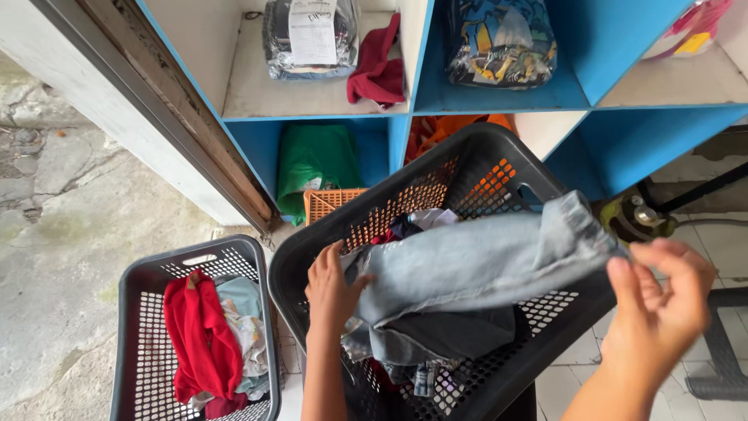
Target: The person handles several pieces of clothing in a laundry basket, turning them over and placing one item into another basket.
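- My left hand [331, 292] is closed on one end of the pale jeans [475, 265]; they span the tilted black basket [545, 183], centre frame.
- My right hand [662, 308], at 3 o'clock, pinches the hem between its fingertips, probably to keep the cloth taut.
- Second basket [136, 327] at 8 o'clock holds a red garment [202, 343].

Pale blue jeans [475, 261]: stretched sideways over black perforated basket [467, 156], waistband end raised at right.
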